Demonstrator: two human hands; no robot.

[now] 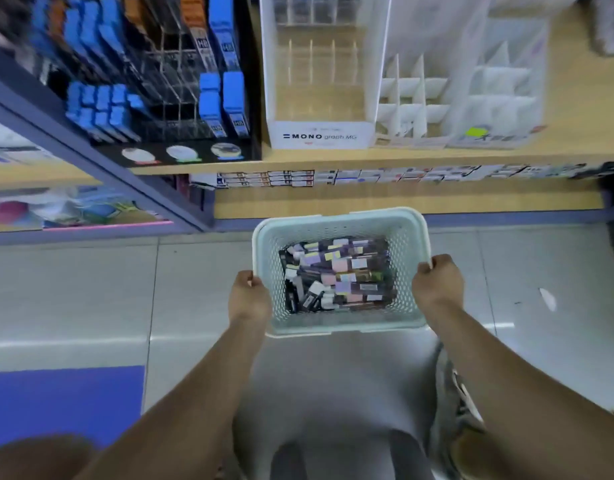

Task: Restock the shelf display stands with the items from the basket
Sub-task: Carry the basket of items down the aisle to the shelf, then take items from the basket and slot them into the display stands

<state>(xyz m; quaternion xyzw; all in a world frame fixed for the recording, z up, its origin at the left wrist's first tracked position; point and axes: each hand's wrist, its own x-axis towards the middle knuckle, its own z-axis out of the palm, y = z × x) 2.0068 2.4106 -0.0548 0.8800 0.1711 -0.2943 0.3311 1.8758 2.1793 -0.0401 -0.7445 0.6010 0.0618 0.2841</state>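
Restocking looks barely begun. The basket (pixel 333 218) is held in front of the shelf (pixel 333 156), its side rims in the closed grip of the left hand (pixel 250 296) and right hand (pixel 437 284). Its items (pixel 336 275) lie heaped inside, none taken out yet as far as shows, while the MONO stand (pixel 319 136) and white divider stand (pixel 416 98) sit empty.

The perforated plastic basket (pixel 340 220) looks matt, the wood-grain shelf (pixel 402 157) smooth, the tiled floor (pixel 91 289) glossy.

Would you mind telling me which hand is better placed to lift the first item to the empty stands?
Probably the right hand: both grip the basket rim, but the empty white stands sit ahead and rightward, away from the left hand.
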